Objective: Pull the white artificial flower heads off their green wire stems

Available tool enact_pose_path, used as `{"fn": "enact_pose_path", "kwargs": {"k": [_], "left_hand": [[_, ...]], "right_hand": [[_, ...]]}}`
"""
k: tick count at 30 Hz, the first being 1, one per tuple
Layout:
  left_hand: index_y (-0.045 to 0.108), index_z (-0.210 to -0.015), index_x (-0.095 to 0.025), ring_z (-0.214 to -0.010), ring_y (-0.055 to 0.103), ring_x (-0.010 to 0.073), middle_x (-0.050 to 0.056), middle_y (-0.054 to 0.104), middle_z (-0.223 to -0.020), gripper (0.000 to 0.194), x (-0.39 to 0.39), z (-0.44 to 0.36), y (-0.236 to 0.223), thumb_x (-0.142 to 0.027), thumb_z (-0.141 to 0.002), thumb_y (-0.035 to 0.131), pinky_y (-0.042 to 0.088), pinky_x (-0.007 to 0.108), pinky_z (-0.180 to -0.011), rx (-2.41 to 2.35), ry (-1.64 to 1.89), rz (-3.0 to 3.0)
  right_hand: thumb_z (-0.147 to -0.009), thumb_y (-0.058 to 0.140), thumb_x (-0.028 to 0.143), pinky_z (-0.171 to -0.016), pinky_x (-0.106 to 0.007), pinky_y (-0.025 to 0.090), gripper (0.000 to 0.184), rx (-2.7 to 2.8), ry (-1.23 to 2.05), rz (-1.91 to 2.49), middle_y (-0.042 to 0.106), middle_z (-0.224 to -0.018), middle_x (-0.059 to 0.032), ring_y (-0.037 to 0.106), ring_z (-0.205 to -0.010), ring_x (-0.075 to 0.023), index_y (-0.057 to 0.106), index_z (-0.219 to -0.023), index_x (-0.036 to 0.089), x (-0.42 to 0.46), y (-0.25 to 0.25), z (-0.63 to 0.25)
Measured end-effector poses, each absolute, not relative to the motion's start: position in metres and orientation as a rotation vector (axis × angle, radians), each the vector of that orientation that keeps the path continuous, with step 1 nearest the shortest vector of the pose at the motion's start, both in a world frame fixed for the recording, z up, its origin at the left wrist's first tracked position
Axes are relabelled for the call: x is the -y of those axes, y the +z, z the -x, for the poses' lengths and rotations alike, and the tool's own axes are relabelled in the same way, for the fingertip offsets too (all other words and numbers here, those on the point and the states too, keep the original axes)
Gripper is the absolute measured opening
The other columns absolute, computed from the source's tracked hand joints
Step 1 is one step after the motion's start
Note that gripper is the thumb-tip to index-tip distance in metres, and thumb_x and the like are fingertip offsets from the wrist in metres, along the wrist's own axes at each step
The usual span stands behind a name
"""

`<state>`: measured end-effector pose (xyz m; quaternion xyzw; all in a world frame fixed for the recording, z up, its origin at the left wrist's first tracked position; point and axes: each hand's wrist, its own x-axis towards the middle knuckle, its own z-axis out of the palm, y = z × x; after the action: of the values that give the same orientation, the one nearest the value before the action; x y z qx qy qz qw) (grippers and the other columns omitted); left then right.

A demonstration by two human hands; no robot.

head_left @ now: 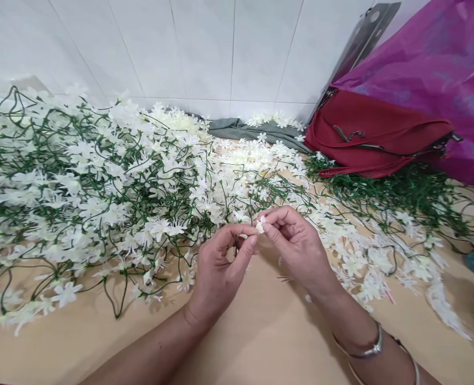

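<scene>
Close together over the table, my left hand (224, 262) and my right hand (297, 243) nearly meet at the fingertips. Between my right thumb and index finger is a small white artificial flower (260, 225). My left thumb and index finger are pinched beside it, and a thin dark stem shows among those fingers; its far end is hidden. To the left of my hands lies a large heap of white artificial flowers on green stems (100, 187). Loose white petals (249, 160) are spread just beyond my fingers.
A red bag (373, 133) rests at the back right on a pile of green stems (401, 192), with a purple plastic bag (441, 80) behind it. Frilly white flower pieces (373, 267) lie right of my right hand. White tiles (205, 48) line the back.
</scene>
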<state>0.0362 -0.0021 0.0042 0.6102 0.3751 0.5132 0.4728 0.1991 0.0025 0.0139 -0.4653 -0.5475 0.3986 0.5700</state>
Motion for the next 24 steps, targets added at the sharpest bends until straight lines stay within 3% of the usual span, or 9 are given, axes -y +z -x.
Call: {"fn": "enact_pose_path", "kwargs": {"k": [3, 7, 11, 16, 21, 24], "left_hand": [[0.069, -0.109, -0.020, -0.081, 0.069, 0.0154, 0.004, 0.073, -0.090, 0.014, 0.003, -0.034, 0.012, -0.030, -0.100, 0.064, 0.054, 0.026, -0.078, -0.928, 1.246, -1.408], [0.068, -0.123, -0.023, -0.090, 0.071, 0.0137, 0.009, 0.072, -0.124, 0.024, -0.006, -0.029, 0.017, -0.027, -0.099, 0.064, 0.056, 0.025, -0.082, -0.784, 1.257, -1.186], [0.068, -0.129, -0.028, -0.090, 0.071, 0.0112, 0.007, 0.066, -0.140, 0.036, -0.018, -0.024, 0.018, -0.020, -0.094, 0.068, 0.058, 0.022, -0.081, -0.673, 1.282, -0.976], [0.074, -0.124, -0.029, -0.087, 0.071, 0.0108, 0.006, 0.069, -0.139, 0.038, -0.021, -0.020, 0.026, -0.015, -0.088, 0.070, 0.061, 0.021, -0.079, -0.648, 1.266, -0.872], [0.077, -0.120, -0.033, -0.079, 0.068, 0.0087, 0.003, 0.071, -0.136, 0.040, -0.019, -0.011, 0.038, -0.012, -0.089, 0.065, 0.059, 0.016, -0.065, -0.547, 1.198, -0.862], [0.077, -0.123, -0.034, -0.081, 0.070, 0.0107, 0.004, 0.070, -0.138, 0.041, -0.019, -0.008, 0.039, -0.013, -0.090, 0.064, 0.060, 0.017, -0.063, -0.550, 1.201, -0.908]], "right_hand": [[-0.092, 0.073, 0.041, -0.074, -0.026, 0.050, 0.019, 1.247, 0.989, 1.142, 0.068, -0.095, -0.0020, 0.062, -0.080, -0.0159, 0.065, -0.094, 0.024, -0.005, 0.013, -0.205], [-0.091, 0.074, 0.041, -0.075, -0.028, 0.049, 0.019, 1.271, 0.969, 1.156, 0.066, -0.086, -0.0009, 0.060, -0.079, -0.0168, 0.068, -0.095, 0.023, -0.009, 0.018, -0.215], [-0.092, 0.072, 0.039, -0.073, -0.028, 0.046, 0.017, 1.305, 0.968, 1.137, 0.064, -0.080, 0.0008, 0.058, -0.074, -0.0158, 0.067, -0.092, 0.023, -0.010, 0.022, -0.223], [-0.094, 0.072, 0.040, -0.074, -0.028, 0.045, 0.018, 1.390, 1.152, 1.057, 0.064, -0.081, 0.0003, 0.059, -0.076, -0.0162, 0.067, -0.094, 0.022, -0.010, 0.021, -0.225], [-0.095, 0.071, 0.039, -0.077, -0.030, 0.047, 0.017, 1.376, 1.268, 1.014, 0.065, -0.079, 0.0003, 0.061, -0.076, -0.0164, 0.066, -0.095, 0.022, -0.008, 0.023, -0.222], [-0.092, 0.073, 0.042, -0.077, -0.032, 0.051, 0.021, 1.319, 1.321, 0.995, 0.068, -0.091, -0.0031, 0.062, -0.080, -0.0174, 0.066, -0.093, 0.022, -0.007, 0.025, -0.222]]}}
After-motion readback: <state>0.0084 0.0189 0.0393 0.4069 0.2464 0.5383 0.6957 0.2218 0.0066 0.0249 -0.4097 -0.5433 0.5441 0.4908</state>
